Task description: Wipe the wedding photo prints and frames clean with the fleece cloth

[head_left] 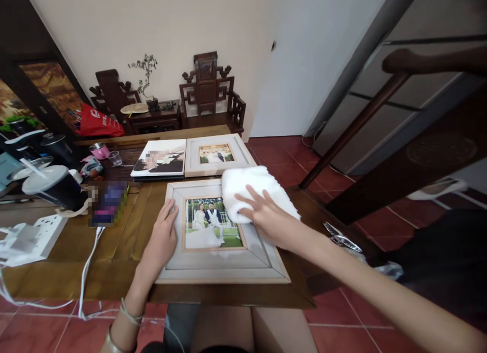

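Note:
A framed photo [215,223] of a couple lies flat on the wooden table in front of me, in a wide whitish frame [220,264]. My left hand [164,231] rests on the frame's left edge, its fingers stretched out and lying flat. A folded, fluffy white towel [262,185] lies over the frame's upper right corner. My right hand [262,211] grips the towel against the frame, fingers spread across it. The towel hides that corner and a little of the picture's right side.
Behind lie a second framed photo [216,154] and a photo album [162,157]. At left are a tumbler [53,185], a phone [109,205], a power strip [41,236] and white cables [87,272]. A dark wooden chair [357,119] stands at right, near metal clips [342,239].

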The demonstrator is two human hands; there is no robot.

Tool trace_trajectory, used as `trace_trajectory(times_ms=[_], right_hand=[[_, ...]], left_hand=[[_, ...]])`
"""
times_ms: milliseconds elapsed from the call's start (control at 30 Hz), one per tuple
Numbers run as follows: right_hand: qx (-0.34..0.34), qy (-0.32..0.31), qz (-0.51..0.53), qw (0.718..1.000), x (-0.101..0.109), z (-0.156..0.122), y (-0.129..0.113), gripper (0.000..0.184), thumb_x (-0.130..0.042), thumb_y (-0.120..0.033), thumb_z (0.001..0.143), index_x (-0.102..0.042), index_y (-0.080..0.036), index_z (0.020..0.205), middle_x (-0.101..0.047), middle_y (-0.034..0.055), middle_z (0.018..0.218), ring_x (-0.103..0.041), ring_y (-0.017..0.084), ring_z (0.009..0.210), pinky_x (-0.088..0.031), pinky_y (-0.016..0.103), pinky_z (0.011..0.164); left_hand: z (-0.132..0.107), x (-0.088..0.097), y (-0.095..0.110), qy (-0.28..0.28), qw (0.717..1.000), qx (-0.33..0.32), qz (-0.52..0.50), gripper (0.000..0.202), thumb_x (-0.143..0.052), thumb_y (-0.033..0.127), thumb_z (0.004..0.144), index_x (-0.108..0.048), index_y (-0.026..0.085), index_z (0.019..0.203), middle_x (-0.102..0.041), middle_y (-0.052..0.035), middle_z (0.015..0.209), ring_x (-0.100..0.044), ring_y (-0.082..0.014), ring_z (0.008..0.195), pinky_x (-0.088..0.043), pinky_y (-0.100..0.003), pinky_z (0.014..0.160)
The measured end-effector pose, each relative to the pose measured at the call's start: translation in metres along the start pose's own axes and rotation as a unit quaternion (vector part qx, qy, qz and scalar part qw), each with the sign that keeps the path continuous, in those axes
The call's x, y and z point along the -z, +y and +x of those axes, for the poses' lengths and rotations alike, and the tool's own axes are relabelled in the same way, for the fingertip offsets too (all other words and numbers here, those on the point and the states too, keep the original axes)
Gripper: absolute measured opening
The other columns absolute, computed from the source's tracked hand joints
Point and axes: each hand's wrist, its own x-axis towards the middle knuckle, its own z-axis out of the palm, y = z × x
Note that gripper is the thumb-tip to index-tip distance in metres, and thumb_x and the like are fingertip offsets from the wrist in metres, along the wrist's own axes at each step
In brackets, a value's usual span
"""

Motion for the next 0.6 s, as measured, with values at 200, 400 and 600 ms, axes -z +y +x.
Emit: trace_trajectory(times_ms=[200, 400, 600], right_hand=[[0.051, -0.025, 0.049, 0.997, -0.003, -0.09, -0.045, 0.049, -0.048, 0.002, 0.058, -0.069, -0.022, 0.095, -0.04, 0.0104, 0.146, -0.014, 0.043, 0.138, -0.03, 0.07, 0.103], [-0.008, 0.017, 0.1, 0.995, 0.015, -0.068, -0.025, 0.065, -0.039, 0.003, 0.065, -0.058, -0.029, 0.118, -0.041, 0.009, 0.145, -0.047, 0.025, 0.128, -0.053, 0.034, 0.093], [-0.002, 0.147, -0.014, 0.989, 0.004, 0.044, -0.002, 0.045, -0.031, 0.004, 0.081, -0.056, -0.003, 0.117, -0.046, 0.0242, 0.132, -0.037, 0.033, 0.132, -0.038, 0.046, 0.104]], left_hand=[[0.001, 0.001, 0.002, -0.006, 1.0, 0.002, 0.003, 0.046, -0.033, 0.008, 0.087, -0.053, 0.01, 0.129, -0.041, -0.0172, 0.146, -0.033, -0.0243, 0.139, -0.028, -0.048, 0.115], [0.0, 0.001, 0.001, -0.007, 1.0, 0.004, -0.013, 0.048, -0.035, 0.007, 0.086, -0.052, 0.015, 0.131, -0.041, -0.0128, 0.147, -0.032, -0.0228, 0.139, -0.026, -0.047, 0.116], [0.001, 0.0, 0.001, -0.007, 1.0, -0.003, -0.007, 0.05, -0.034, 0.005, 0.085, -0.051, 0.012, 0.131, -0.041, -0.0155, 0.146, -0.032, -0.0233, 0.14, -0.028, -0.047, 0.115]])
